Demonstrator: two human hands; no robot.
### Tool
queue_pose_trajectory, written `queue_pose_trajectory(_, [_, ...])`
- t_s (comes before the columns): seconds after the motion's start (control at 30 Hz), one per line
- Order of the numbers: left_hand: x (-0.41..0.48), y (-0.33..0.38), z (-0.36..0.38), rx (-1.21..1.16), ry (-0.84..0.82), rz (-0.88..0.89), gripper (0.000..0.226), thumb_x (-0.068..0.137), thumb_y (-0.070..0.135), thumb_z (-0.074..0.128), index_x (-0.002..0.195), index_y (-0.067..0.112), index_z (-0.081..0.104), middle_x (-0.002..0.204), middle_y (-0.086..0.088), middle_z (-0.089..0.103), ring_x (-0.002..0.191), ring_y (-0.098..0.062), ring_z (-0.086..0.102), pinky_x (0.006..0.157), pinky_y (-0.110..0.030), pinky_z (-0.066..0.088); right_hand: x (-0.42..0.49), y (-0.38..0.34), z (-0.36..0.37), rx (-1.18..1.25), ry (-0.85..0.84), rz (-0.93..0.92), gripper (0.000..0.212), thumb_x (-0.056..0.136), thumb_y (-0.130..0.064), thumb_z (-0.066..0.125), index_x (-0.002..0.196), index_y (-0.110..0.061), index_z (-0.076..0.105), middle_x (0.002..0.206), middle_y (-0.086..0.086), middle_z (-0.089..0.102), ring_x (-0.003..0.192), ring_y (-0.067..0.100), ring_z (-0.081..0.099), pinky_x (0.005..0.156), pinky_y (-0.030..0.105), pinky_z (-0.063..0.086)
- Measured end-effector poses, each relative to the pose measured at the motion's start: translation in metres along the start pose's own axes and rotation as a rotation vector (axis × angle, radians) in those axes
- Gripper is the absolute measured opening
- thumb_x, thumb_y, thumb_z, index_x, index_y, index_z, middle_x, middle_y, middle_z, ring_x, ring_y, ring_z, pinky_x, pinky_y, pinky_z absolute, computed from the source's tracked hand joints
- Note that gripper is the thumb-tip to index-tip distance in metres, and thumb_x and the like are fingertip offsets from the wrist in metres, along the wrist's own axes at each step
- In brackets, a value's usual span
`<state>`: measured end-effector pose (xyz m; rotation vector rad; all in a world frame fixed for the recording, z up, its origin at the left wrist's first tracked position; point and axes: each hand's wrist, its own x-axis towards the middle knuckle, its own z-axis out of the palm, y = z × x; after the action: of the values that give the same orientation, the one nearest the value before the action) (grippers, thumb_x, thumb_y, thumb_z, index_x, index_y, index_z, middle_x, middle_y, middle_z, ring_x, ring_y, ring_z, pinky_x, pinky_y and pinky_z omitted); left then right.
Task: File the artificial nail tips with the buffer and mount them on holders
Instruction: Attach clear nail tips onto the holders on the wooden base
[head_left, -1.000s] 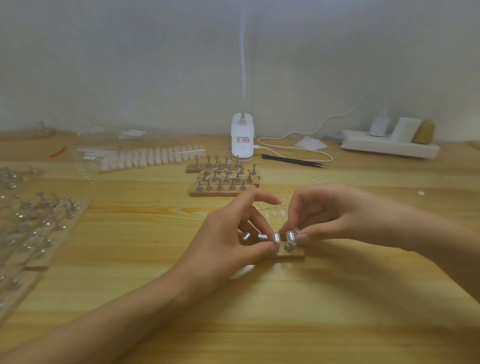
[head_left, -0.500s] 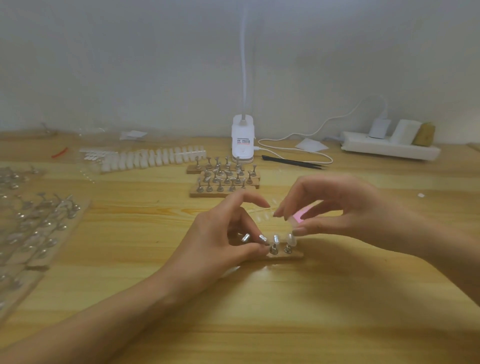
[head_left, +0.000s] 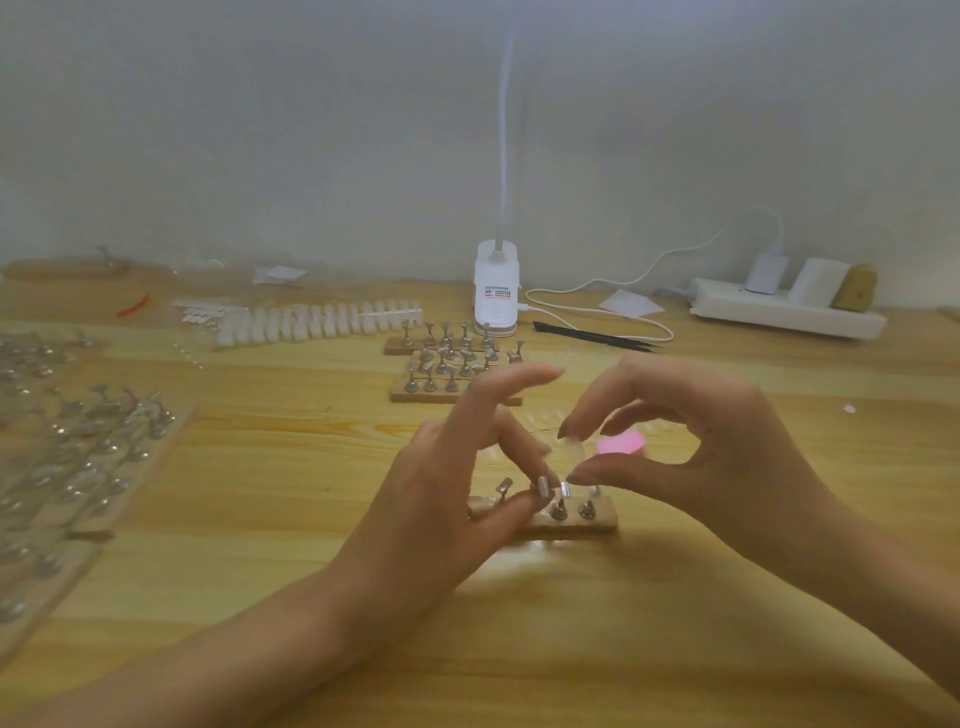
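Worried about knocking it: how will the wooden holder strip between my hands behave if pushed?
The wooden holder strip looks low, so it likely slides rather than tips. It seems small and light; the left hand gripping it hints it shifts easily.

Two hands were in view: one left hand (head_left: 441, 499) and one right hand (head_left: 727, 452). There was one clear nail tip (head_left: 574, 451) and one pink buffer (head_left: 621, 444). One near wooden strip (head_left: 597, 522) showed about five metal holders (head_left: 558, 510). Three more wooden strips (head_left: 452, 396) lay behind it. There was also one lamp base (head_left: 496, 291), one white cable (head_left: 597, 312), one power strip (head_left: 779, 312) with two white plugs (head_left: 766, 273), and one pair of black tweezers (head_left: 592, 336). The row of loose tips (head_left: 311, 322) and the blurred stands at left (head_left: 93, 452) were too many to count.
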<state>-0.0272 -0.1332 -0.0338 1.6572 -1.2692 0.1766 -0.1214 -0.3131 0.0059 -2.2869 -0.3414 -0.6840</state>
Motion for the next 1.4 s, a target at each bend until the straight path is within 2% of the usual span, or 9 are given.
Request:
queue_pose_trajectory(0.07, [0.000,0.002,-0.001,-0.119,0.040,-0.001,0.079,0.079,0.005,0.079,0.141,0.027,0.037,0.084,0.014,0.066,0.088,-0.006,0.070,0.091,-0.014,0.048,-0.002,-0.002,0.004,-0.008,0.005,-0.027,0.021,0.076,-0.030,0.082,0.090,-0.017,0.072,0.090,-0.007,0.069,0.090,0.017,0.068,0.072,0.033,0.056])
queue_pose_trajectory(0.17, [0.000,0.005,-0.002,-0.220,0.054,-0.021,0.076,0.081,0.016,0.078,0.144,0.025,0.036,0.084,0.017,0.068,0.086,-0.009,0.071,0.089,-0.015,0.050,-0.004,-0.006,0.009,0.006,0.006,-0.019,0.019,0.076,-0.028,0.081,0.089,-0.017,0.073,0.090,-0.005,0.068,0.089,0.017,0.068,0.066,0.034,0.058])
queue_pose_trajectory(0.4, [0.001,0.004,-0.003,-0.227,0.049,-0.095,0.073,0.080,0.027,0.072,0.144,0.030,0.036,0.080,0.020,0.069,0.085,-0.003,0.069,0.073,-0.017,0.047,-0.003,-0.008,0.011,-0.003,-0.011,-0.034,0.019,0.076,-0.028,0.080,0.086,-0.013,0.075,0.089,-0.001,0.068,0.086,0.015,0.068,0.061,0.033,0.057])
queue_pose_trajectory(0.77, [0.001,0.007,-0.004,-0.280,0.061,-0.132,0.065,0.080,0.030,0.070,0.138,0.029,0.042,0.077,0.017,0.068,0.081,-0.007,0.068,0.069,-0.025,0.048,-0.004,-0.008,0.012,-0.004,-0.006,-0.059,0.017,0.075,-0.022,0.080,0.084,-0.010,0.074,0.090,-0.003,0.069,0.086,0.013,0.068,0.059,0.028,0.057])
queue_pose_trajectory(0.93, [0.000,0.008,-0.006,-0.251,0.075,-0.149,0.062,0.078,0.033,0.072,0.134,0.034,0.046,0.077,0.018,0.070,0.082,-0.006,0.069,0.070,-0.016,0.043,-0.004,-0.007,0.014,0.006,0.006,-0.042,0.017,0.074,-0.022,0.081,0.084,-0.010,0.073,0.090,-0.003,0.069,0.085,0.013,0.068,0.058,0.028,0.057])
queue_pose_trajectory(1.03, [0.001,0.009,-0.007,-0.235,0.079,-0.163,0.059,0.077,0.035,0.074,0.130,0.037,0.048,0.076,0.017,0.071,0.082,-0.006,0.070,0.070,-0.011,0.040,-0.005,-0.007,0.016,-0.007,0.016,-0.058,0.015,0.074,-0.021,0.081,0.082,-0.011,0.074,0.089,-0.003,0.068,0.083,0.012,0.067,0.059,0.022,0.055])
queue_pose_trajectory(1.13, [0.001,0.010,-0.008,-0.266,0.078,-0.182,0.058,0.076,0.035,0.075,0.127,0.038,0.049,0.075,0.014,0.072,0.078,-0.009,0.070,0.066,-0.015,0.042,-0.005,-0.008,0.016,-0.025,0.016,-0.080,0.014,0.074,-0.020,0.080,0.082,-0.010,0.075,0.089,-0.003,0.068,0.082,0.012,0.067,0.060,0.021,0.055])
queue_pose_trajectory(1.27, [0.003,0.010,-0.007,-0.315,0.053,-0.194,0.058,0.078,0.030,0.074,0.129,0.035,0.047,0.079,0.009,0.073,0.079,-0.012,0.070,0.064,-0.022,0.047,-0.004,-0.008,0.013,-0.036,0.029,-0.077,0.015,0.077,-0.026,0.078,0.086,-0.014,0.075,0.090,-0.003,0.068,0.084,0.013,0.067,0.059,0.028,0.057])
queue_pose_trajectory(1.4, [0.006,0.007,-0.009,-0.241,0.026,-0.176,0.058,0.080,0.020,0.077,0.129,0.033,0.048,0.080,0.012,0.072,0.084,-0.012,0.070,0.066,-0.024,0.048,-0.005,-0.005,0.012,-0.097,0.069,-0.136,0.011,0.080,-0.021,0.077,0.087,-0.012,0.075,0.089,-0.001,0.068,0.081,0.009,0.067,0.060,0.026,0.058])
